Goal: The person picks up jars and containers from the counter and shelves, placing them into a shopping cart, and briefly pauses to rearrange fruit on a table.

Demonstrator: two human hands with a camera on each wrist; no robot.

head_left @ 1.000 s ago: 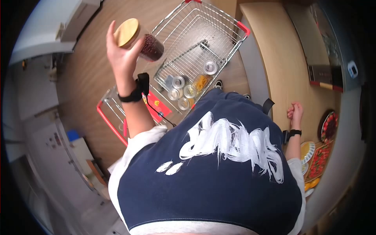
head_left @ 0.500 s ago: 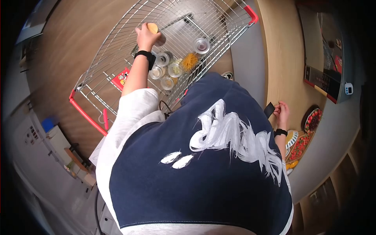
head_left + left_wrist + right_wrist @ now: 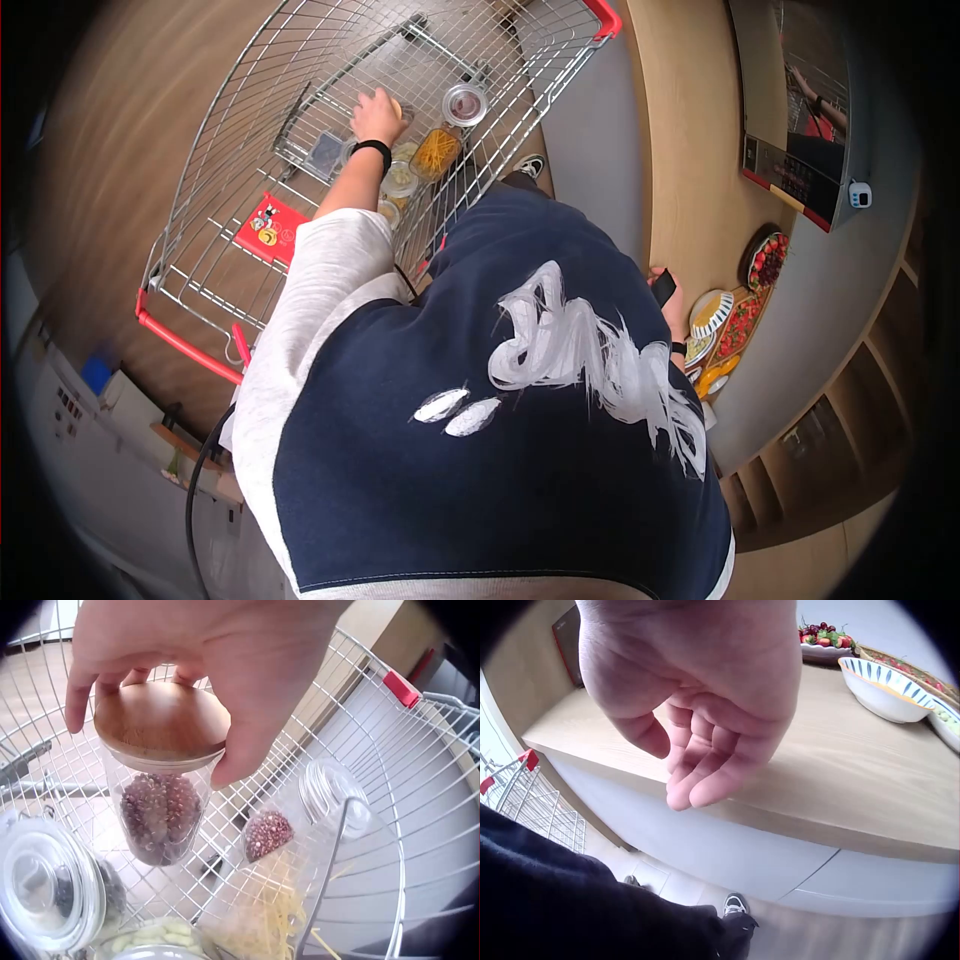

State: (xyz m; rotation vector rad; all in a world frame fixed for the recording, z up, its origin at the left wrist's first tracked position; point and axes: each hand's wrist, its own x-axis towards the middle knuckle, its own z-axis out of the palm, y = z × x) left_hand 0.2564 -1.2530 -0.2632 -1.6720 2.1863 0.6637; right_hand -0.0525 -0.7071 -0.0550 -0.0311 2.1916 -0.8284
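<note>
Inside the wire cart, my left hand (image 3: 377, 118) (image 3: 202, 652) grips a glass jar (image 3: 161, 817) by its round wooden lid (image 3: 161, 724), thumb on one side and fingers on the other. Dark red beans fill part of this upright jar; whether it touches the cart's bottom I cannot tell. Around it are a clamp-lid jar (image 3: 45, 885), a jar of pale green pieces (image 3: 161, 937), a container of yellow strips (image 3: 436, 154) and a clear-lidded jar with red contents (image 3: 464, 104) (image 3: 268, 834). My right hand (image 3: 674, 305) (image 3: 697, 697) hangs empty at the counter's edge, fingers loosely curled.
The wire cart (image 3: 215, 130) has red corners and a red handle (image 3: 190, 345). Along the right runs a wooden counter (image 3: 690, 120) (image 3: 817, 765) with a microwave (image 3: 795, 165), a bowl of red fruit (image 3: 766, 258) and a striped bowl (image 3: 711, 313) (image 3: 885, 690).
My left hand has carried the wooden-lidded jar from beside the cart down into it, near the other jars. The head view has shifted, and my right hand stays empty by the counter.
</note>
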